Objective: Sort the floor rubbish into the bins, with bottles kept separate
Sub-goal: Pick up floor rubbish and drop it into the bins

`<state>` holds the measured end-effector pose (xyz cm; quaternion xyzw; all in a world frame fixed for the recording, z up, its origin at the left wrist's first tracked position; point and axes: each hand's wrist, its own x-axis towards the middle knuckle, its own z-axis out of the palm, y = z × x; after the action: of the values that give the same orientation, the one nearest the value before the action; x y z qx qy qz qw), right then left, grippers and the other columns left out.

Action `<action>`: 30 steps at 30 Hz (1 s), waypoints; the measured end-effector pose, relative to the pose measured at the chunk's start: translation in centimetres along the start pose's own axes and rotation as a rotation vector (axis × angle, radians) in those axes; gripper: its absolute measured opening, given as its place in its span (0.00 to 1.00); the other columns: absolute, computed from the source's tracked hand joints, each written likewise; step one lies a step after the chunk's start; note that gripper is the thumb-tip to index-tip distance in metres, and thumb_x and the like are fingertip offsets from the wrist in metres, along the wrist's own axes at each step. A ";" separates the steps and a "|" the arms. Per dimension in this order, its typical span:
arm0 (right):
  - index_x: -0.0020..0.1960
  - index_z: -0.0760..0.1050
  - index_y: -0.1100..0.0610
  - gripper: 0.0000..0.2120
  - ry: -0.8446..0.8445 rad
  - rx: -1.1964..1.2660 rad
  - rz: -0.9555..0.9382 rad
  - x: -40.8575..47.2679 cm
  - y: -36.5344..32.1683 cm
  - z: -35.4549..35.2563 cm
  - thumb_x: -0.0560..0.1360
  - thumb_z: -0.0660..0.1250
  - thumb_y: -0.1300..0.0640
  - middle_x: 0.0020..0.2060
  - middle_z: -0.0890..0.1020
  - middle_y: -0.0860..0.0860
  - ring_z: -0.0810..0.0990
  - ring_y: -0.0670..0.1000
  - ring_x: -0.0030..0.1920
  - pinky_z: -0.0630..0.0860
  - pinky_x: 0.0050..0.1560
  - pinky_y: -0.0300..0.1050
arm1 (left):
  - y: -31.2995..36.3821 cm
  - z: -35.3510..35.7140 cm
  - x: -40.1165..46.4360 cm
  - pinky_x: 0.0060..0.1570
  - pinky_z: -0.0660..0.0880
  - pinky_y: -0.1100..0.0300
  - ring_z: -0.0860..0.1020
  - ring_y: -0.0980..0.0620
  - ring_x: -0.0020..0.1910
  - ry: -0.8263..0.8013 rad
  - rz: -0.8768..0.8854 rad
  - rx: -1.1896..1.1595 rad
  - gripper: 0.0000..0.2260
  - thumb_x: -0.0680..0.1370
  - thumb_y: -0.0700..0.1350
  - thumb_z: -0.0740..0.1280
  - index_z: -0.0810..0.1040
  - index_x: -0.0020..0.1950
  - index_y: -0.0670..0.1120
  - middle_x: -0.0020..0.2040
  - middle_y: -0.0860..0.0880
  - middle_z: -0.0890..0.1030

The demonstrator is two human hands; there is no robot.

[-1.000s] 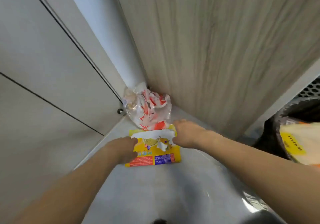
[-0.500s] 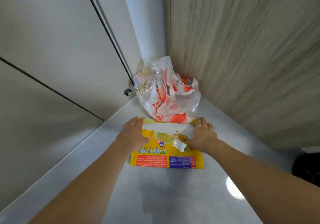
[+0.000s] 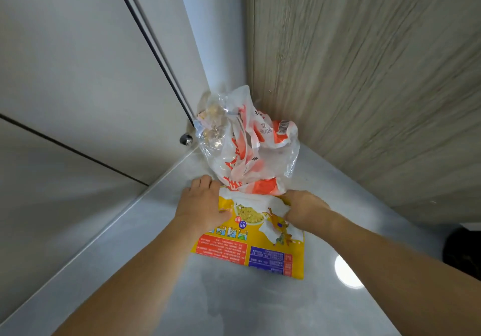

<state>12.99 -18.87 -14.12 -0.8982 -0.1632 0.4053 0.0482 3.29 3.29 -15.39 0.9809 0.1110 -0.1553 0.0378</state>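
Both hands now further forward on yellow packet (image 3: 263, 247) than half second back; right hand (image 3: 303, 206) has bunched packet's torn white top edge. Left hand (image 3: 201, 205) lies on packet's left upper corner, fingers fairly straight, thumb against packet. Right hand fingers curl into crumpled edge, gripping it. Packet flat on grey floor (image 3: 260, 307), touching crumpled orange-white plastic bag (image 3: 247, 148) wedged in corner against wood-grain panel (image 3: 364, 75).
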 end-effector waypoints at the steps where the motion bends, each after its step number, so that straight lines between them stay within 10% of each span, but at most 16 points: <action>1: 0.67 0.71 0.46 0.22 -0.031 -0.029 -0.035 -0.3 0.1 -0.2 0.73 0.65 0.55 0.60 0.78 0.50 0.78 0.53 0.57 0.78 0.55 0.47 | 0.1 -0.5 0.2 0.54 0.70 0.53 0.70 0.46 0.58 0.141 0.028 0.012 0.27 0.69 0.61 0.64 0.70 0.62 0.47 0.58 0.48 0.70; 5: 0.66 0.72 0.57 0.19 -0.104 -0.226 -0.040 -1.3 1.4 -1.6 0.75 0.62 0.60 0.61 0.77 0.55 0.77 0.55 0.60 0.74 0.53 0.44 | 0.7 -2.0 1.9 0.62 0.67 0.45 0.68 0.39 0.64 0.470 0.179 0.066 0.30 0.64 0.54 0.70 0.70 0.64 0.45 0.65 0.41 0.70; 12: 0.64 0.73 0.58 0.17 -0.069 -0.287 -0.034 -3.2 3.7 -4.7 0.76 0.61 0.62 0.63 0.76 0.56 0.75 0.56 0.62 0.73 0.59 0.46 | 4.9 -3.2 6.3 0.66 0.48 0.24 0.42 0.37 0.77 0.009 0.184 0.149 0.45 0.71 0.59 0.69 0.36 0.74 0.68 0.77 0.47 0.33; 20: 0.66 0.71 0.57 0.18 0.005 -0.247 -0.046 -5.9 5.6 -6.5 0.76 0.62 0.63 0.65 0.75 0.55 0.74 0.56 0.64 0.71 0.61 0.45 | 7.2 -3.8 6.8 0.68 0.60 0.45 0.66 0.46 0.72 -0.482 0.145 -0.121 0.50 0.68 0.55 0.74 0.40 0.76 0.65 0.74 0.56 0.65; 30: 0.63 0.74 0.56 0.17 0.121 -0.201 0.014 -10.4 9.0 -7.4 0.75 0.61 0.61 0.59 0.78 0.56 0.78 0.57 0.57 0.78 0.54 0.48 | 9.5 -1.1 7.6 0.53 0.76 0.51 0.79 0.41 0.57 -0.096 0.103 0.019 0.21 0.79 0.46 0.59 0.62 0.71 0.56 0.63 0.46 0.76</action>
<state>14.38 -30.41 -3.74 -0.9225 -0.1934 0.3323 -0.0355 12.83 -4.23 -16.32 0.9771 0.0568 -0.2010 0.0418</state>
